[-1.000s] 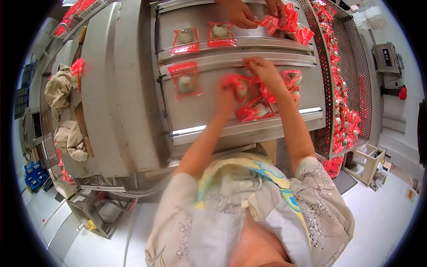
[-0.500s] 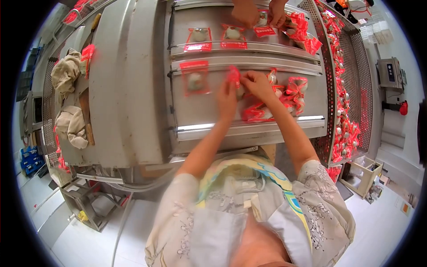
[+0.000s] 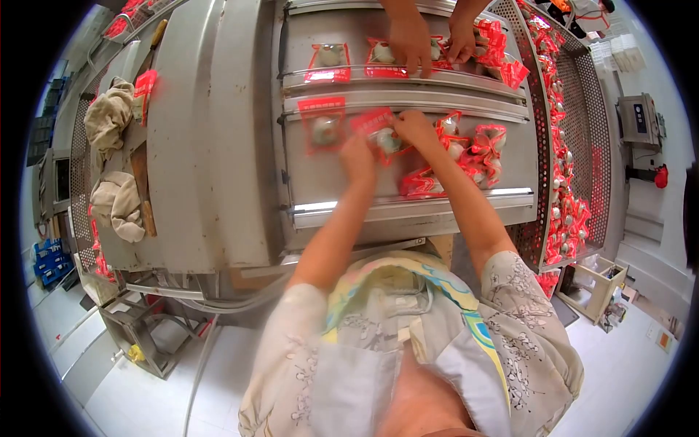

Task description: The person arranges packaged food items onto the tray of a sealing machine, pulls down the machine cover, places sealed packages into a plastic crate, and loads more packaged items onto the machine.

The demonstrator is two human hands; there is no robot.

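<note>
A red-and-clear plastic packet [image 3: 386, 138] with a pale, egg-like round thing inside lies tilted between my hands over the near metal tray [image 3: 408, 211]. My left hand [image 3: 357, 159], slightly blurred, has its fingers closed at the packet's left edge. At its right upper corner, my right hand [image 3: 415, 129] pinches the plastic. Left of my left hand lies a similar flat packet [image 3: 322, 127]. Beyond my right wrist and forearm is a loose pile of packets [image 3: 484, 149], partly covered by that arm.
Across the metal divider [image 3: 408, 98], another person's hands [image 3: 411, 44] handle packets in the far tray. A perforated bin [image 3: 593, 146] holding many packets stands at the right. Crumpled cloths [image 3: 116, 204] and a wooden-handled tool [image 3: 148, 218] lie on the left.
The packet between my hands has turned flatter, showing its red printed band. My left hand has shifted left and slightly nearer me. The other person's hands have moved nearer the divider.
</note>
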